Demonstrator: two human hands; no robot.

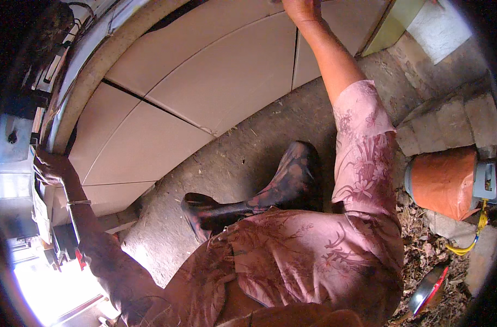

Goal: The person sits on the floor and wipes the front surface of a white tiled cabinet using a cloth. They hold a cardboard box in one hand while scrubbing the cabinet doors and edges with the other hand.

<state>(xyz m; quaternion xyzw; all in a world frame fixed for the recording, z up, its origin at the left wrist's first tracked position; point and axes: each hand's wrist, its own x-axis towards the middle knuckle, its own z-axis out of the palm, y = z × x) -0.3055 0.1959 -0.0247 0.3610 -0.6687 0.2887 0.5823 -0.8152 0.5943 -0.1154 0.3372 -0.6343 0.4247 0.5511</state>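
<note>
My left hand (50,166) is at the far left, at the lower end of the curved ledge (89,88) above a tiled wall (224,73). Its fingers bend over or beside the edge there, in shadow, so a grip cannot be made out. At the top edge of the view is my right hand (303,10), in front of the upper tiles. Its fingertips are cut off, and whatever they touch is hidden. Below the tiles, my dark patterned boots (287,175) stand on a rough concrete floor (248,155).
An orange-covered container (444,182) with a yellow cord (463,250) stands at the right. Dry leaves (422,253) lie below it, with a shiny red-edged object (428,290) among them. A greenish panel (389,28) rises at the upper right. Bright light enters at the lower left.
</note>
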